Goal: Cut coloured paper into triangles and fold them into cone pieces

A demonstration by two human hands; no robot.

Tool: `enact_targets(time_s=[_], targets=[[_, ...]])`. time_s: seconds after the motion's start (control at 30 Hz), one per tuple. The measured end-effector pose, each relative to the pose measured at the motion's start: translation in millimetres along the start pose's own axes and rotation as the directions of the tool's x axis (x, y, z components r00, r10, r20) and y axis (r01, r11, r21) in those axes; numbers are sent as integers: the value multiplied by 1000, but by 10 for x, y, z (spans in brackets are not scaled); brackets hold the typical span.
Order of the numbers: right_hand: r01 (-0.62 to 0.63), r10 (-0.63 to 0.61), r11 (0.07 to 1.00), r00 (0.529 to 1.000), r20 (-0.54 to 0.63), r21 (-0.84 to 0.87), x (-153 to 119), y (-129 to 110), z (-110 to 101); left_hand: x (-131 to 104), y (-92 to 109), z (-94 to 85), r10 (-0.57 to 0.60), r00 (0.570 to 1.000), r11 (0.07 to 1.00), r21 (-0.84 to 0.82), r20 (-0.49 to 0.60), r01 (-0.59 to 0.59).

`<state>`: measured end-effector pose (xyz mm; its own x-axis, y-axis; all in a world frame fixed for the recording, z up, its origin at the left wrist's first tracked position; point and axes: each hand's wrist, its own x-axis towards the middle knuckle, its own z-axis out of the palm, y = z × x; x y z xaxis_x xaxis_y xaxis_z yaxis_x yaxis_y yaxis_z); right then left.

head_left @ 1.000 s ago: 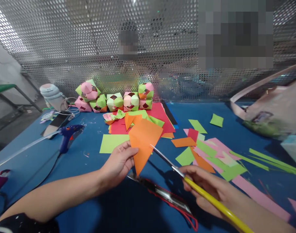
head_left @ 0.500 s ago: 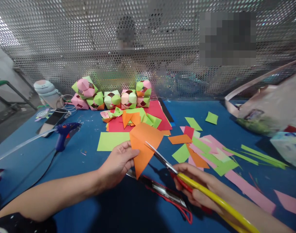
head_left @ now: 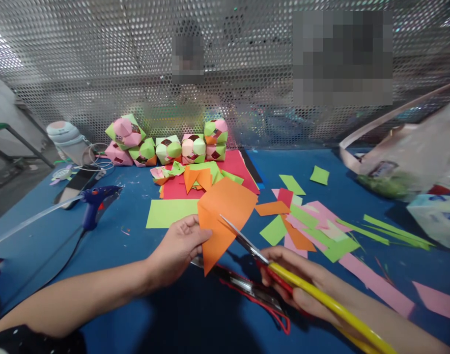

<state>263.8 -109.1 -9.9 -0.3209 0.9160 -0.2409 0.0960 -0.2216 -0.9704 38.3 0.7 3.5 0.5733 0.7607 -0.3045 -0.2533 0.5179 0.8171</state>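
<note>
Orange paper (head_left: 228, 204) is pinched in the left hand (head_left: 183, 240); the right hand (head_left: 310, 268) grips yellow-handled scissors (head_left: 302, 286), tip over the paper.

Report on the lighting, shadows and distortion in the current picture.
In the head view, a dark shadow falls on the near middle of the table; in the head view, light glares at the mesh's upper left, and two pixelated blocks cover parts of it; in the head view, the bag looks stretched and soft, the orange paper clearer.
</note>
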Motion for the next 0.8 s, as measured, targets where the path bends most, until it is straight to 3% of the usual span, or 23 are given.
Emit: enact_targets(time_s=[0.8], targets=[[55, -58, 998, 991, -117, -32, -18, 47, 52, -12, 18, 27, -9, 1000, 1000, 15, -24, 9]])
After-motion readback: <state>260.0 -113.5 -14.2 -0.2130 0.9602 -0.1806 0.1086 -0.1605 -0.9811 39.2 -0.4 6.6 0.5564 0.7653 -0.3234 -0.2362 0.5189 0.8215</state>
